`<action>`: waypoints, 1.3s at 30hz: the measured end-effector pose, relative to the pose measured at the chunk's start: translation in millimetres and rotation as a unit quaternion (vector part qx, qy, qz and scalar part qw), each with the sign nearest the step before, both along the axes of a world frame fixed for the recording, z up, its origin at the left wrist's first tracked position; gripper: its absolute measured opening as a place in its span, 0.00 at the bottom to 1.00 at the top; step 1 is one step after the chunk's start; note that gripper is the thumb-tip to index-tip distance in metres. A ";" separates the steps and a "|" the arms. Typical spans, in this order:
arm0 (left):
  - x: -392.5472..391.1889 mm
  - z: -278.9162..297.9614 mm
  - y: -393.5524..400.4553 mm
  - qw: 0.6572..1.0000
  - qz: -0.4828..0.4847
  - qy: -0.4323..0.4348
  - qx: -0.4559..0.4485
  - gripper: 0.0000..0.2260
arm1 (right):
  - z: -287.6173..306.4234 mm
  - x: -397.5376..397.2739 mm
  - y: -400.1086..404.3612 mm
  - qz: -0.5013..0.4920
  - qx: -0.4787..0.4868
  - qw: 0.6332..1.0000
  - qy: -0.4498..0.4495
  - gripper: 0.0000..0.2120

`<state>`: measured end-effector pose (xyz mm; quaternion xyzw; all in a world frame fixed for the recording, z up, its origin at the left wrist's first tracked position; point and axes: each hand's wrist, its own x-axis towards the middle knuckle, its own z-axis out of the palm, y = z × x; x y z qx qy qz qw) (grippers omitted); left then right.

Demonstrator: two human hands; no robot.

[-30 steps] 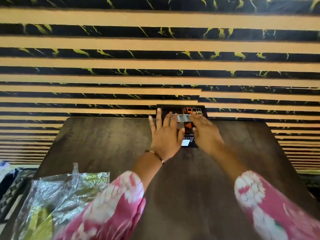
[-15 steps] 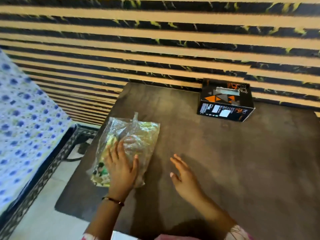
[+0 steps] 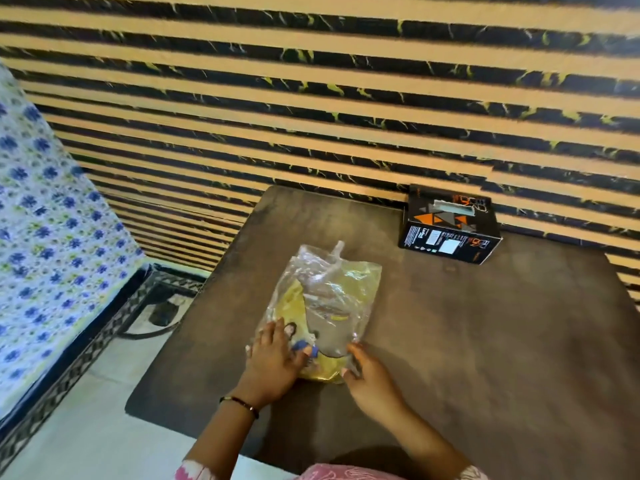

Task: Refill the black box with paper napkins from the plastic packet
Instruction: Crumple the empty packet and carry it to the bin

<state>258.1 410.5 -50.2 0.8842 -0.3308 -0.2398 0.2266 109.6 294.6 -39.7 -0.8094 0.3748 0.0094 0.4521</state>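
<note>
Napkin packet (image 3: 329, 303) lies mid-table (image 3: 485, 341); our left hand (image 3: 273, 362) presses flat on its near end, our right hand (image 3: 367, 372) pinches its near corner. Black box (image 3: 450, 226) sits at one o'clock.

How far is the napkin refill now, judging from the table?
Nothing looks refilled: the black cardboard box sits at the wall, apart from the hands. In hand: the left hand lies on the crinkled clear plastic packet, and the right hand touches its near edge. Left: taking napkins out, filling the box.
</note>
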 end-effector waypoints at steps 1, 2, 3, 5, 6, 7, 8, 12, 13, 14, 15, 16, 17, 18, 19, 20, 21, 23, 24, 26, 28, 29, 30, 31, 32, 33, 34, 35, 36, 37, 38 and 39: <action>-5.3 2.9 -4.3 0.999 -0.026 0.019 -0.014 0.47 | -1.3 -3.3 -0.5 -0.031 0.034 0.999 -0.003 0.25; -11.2 5.7 -8.0 0.998 -0.054 0.033 -0.032 0.44 | -2.3 -6.9 -0.6 -0.055 0.072 0.996 -0.011 0.25; -17.3 7.5 -11.8 0.995 -0.077 0.042 -0.042 0.40 | -2.8 -10.6 0.1 -0.074 0.112 0.991 -0.027 0.24; -28.4 10.5 -16.7 0.991 -0.113 0.043 -0.060 0.36 | -2.2 -14.8 3.7 -0.105 0.191 0.974 -0.066 0.23; -33.7 10.5 -19.3 0.989 -0.128 0.039 -0.068 0.36 | -1.7 -16.3 6.2 -0.116 0.225 0.963 -0.086 0.22; -38.7 10.5 -22.0 0.987 -0.141 0.036 -0.076 0.36 | -0.2 -16.4 8.6 -0.115 0.246 0.957 -0.101 0.21; -43.5 10.5 -24.9 0.984 -0.154 0.032 -0.084 0.35 | 1.8 -16.4 10.5 -0.108 0.259 0.954 -0.110 0.20; -51.7 6.1 -29.3 0.982 -0.165 -0.001 -0.088 0.27 | 4.4 -19.8 10.4 -0.099 0.294 0.940 -0.139 0.14; -50.9 4.2 -29.0 0.983 -0.162 -0.015 -0.081 0.23 | 3.6 -20.9 10.3 -0.105 0.304 0.936 -0.144 0.14; -50.2 2.1 -29.0 0.984 -0.162 -0.031 -0.071 0.20 | 4.6 -20.8 11.3 -0.113 0.313 0.931 -0.152 0.13; -49.4 1.0 -29.8 0.983 -0.165 -0.045 -0.061 0.17 | 5.8 -19.7 12.3 -0.116 0.314 0.929 -0.157 0.12; -48.5 -0.5 -31.3 0.983 -0.165 -0.057 -0.052 0.14 | 4.9 -18.2 13.3 -0.126 0.297 0.933 -0.159 0.12; -48.2 0.1 -33.2 0.984 -0.161 -0.063 -0.047 0.12 | 3.3 -16.8 13.2 -0.138 0.265 0.941 -0.161 0.12; -47.4 0.6 -35.3 0.985 -0.156 -0.066 -0.044 0.10 | 3.1 -15.2 12.4 -0.159 0.217 0.949 -0.166 0.14; -46.1 1.0 -37.0 0.985 -0.152 -0.068 -0.047 0.08 | 2.6 -15.2 10.0 -0.180 0.145 0.960 -0.157 0.15; -45.2 1.3 -37.9 0.985 -0.149 -0.070 -0.054 0.08 | 2.7 -15.6 6.3 -0.187 0.063 0.971 -0.134 0.18; -44.3 1.7 -38.4 0.985 -0.145 -0.064 -0.071 0.08 | 2.0 -16.9 1.5 -0.181 -0.010 0.979 -0.089 0.24; -45.6 2.2 -38.4 0.985 -0.119 -0.014 -0.122 0.14 | -0.4 -20.7 -7.4 -0.145 -0.035 0.989 0.001 0.40; -47.0 1.5 -37.8 0.985 -0.097 0.022 -0.142 0.18 | -2.2 -21.3 -9.0 -0.122 -0.010 0.992 0.036 0.46; -50.3 2.8 -38.3 0.980 -0.048 0.095 -0.167 0.27 | -2.9 -20.5 -6.7 -0.077 0.048 0.995 0.030 0.49; -51.1 5.2 -40.5 0.964 -0.005 0.194 -0.179 0.30 | -5.5 -20.5 -4.2 -0.096 0.135 0.984 -0.072 0.42; -51.0 8.2 -41.2 0.950 0.012 0.249 -0.188 0.29 | -2.0 -20.3 -2.6 -0.100 0.166 0.975 -0.108 0.38; -50.5 10.7 -41.7 0.939 0.022 0.284 -0.194 0.28 | 1.4 -20.5 -2.8 -0.097 0.186 0.969 -0.132 0.35; -50.4 13.4 -42.1 0.934 0.020 0.295 -0.201 0.26 | 3.8 -21.1 -4.7 -0.092 0.176 0.969 -0.145 0.33; -50.8 16.5 -42.2 0.934 0.009 0.287 -0.212 0.25 | 6.4 -20.9 -7.5 -0.088 0.152 0.973 -0.152 0.32; -50.8 18.8 -42.3 0.935 0.002 0.273 -0.226 0.23 | 10.1 -21.4 -10.5 -0.090 0.126 0.975 -0.157 0.29; -50.9 21.9 -41.7 0.937 -0.002 0.256 -0.237 0.22 | 13.4 -23.0 -12.3 -0.090 0.112 0.976 -0.161 0.27; -51.5 26.2 -41.5 0.939 -0.006 0.246 -0.243 0.21 | 18.0 -24.7 -13.5 -0.083 0.102 0.977 -0.169 0.26; -52.3 29.3 -41.5 0.936 -0.018 0.246 -0.250 0.19 | 21.2 -26.8 -14.4 -0.082 0.091 0.977 -0.173 0.27; -52.7 31.3 -42.0 0.931 -0.030 0.257 -0.258 0.18 | 24.0 -28.1 -14.9 -0.080 0.085 0.977 -0.175 0.29; -53.6 32.9 -42.5 0.925 -0.039 0.273 -0.263 0.16 | 25.7 -29.3 -14.8 -0.080 0.090 0.977 -0.176 0.29; -53.9 33.7 -42.5 0.918 -0.038 0.289 -0.269 0.15 | 29.3 -29.7 -14.7 -0.077 0.092 0.977 -0.176 0.28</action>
